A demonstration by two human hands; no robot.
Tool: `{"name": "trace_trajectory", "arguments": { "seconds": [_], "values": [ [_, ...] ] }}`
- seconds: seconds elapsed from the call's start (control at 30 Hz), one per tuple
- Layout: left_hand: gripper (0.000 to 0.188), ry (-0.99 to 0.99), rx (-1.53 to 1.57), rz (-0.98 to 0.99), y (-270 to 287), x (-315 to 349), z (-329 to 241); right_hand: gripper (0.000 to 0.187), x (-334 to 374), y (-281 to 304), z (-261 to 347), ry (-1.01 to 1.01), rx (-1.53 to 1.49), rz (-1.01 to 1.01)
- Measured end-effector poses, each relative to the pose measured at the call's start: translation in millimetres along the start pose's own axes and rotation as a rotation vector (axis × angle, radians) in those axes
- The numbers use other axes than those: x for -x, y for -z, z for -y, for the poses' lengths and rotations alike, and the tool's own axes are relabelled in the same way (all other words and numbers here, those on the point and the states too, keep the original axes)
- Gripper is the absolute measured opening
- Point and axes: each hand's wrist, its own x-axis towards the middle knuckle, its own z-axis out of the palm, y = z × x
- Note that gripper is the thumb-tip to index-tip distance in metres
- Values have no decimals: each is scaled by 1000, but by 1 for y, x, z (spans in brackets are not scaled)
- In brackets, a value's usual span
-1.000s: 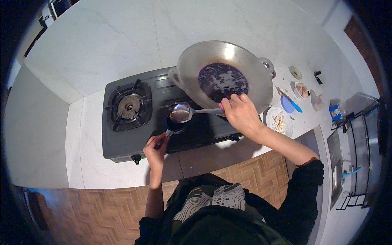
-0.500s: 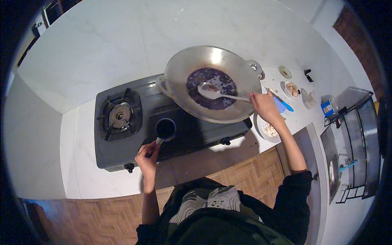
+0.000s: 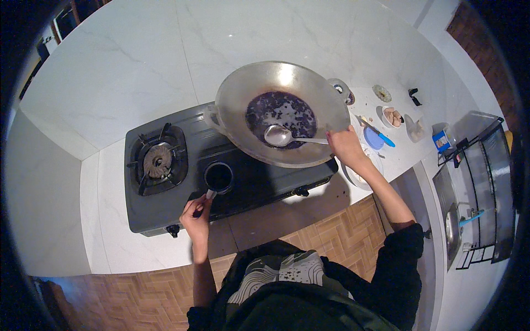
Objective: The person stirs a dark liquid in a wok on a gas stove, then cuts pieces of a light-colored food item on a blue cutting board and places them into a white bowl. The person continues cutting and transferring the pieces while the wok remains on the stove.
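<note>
A wide metal wok (image 3: 327, 110) sits over the right side of the gas stove, with dark purplish liquid (image 3: 279, 110) in its bottom. My right hand (image 3: 349, 148) is closed round the handle of a large metal spoon (image 3: 277, 135). The spoon's bowl is at the near edge of the liquid; I cannot tell if it holds any. My left hand (image 3: 195, 219) grips the pale handle of a small round dark cup (image 3: 218, 177), held over the front middle of the stove. The cup's inside looks dark, and its contents cannot be made out.
The gas stove (image 3: 193, 129) has a bare left burner (image 3: 158, 161). Right of the wok are a plate (image 3: 358, 177), a blue-handled knife (image 3: 382, 135), a blue lid-like disc (image 3: 374, 139), a bowl of pale pieces (image 3: 393, 117) and a dish rack (image 3: 486, 182).
My right hand has drawn the spoon toward me, from mid-liquid to the near edge. My left hand and the cup have hardly moved. The whole view has shifted slightly.
</note>
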Motion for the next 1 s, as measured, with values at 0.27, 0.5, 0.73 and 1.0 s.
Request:
{"name": "trace_trajectory", "arguments": {
  "seconds": [0.27, 0.5, 0.73, 1.0],
  "values": [
    [17, 1, 101, -21, -1, 1, 3, 19, -7, -3, 3, -5, -23, 19],
    [18, -6, 58, -10, -1, 2, 2, 25, -12, -11, 4, 7, -56, -25],
    [19, -33, 36, -13, 0, 2, 6, 31, -31, -16, 14, -6, -92, -27],
    [18, -40, 28, -6, 1, 2, -4, 36, -39, -4, 16, -4, -136, -80]
  ]
}}
